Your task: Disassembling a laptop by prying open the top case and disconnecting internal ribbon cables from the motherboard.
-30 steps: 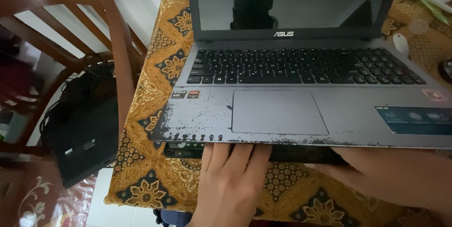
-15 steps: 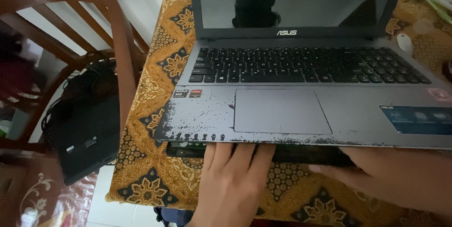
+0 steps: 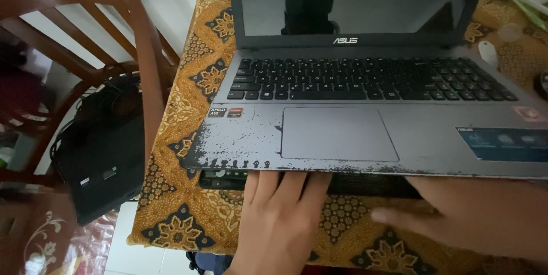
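Lying flat, fingers together, the left hand (image 3: 279, 218) slid its fingertips under the laptop (image 3: 365, 132)'s raised front edge; the right hand (image 3: 474, 218) did likewise, thumb out. A patterned gold tablecloth (image 3: 177, 195) covered the table, beside a wooden chair (image 3: 142, 75). That open laptop sat just beyond both hands.
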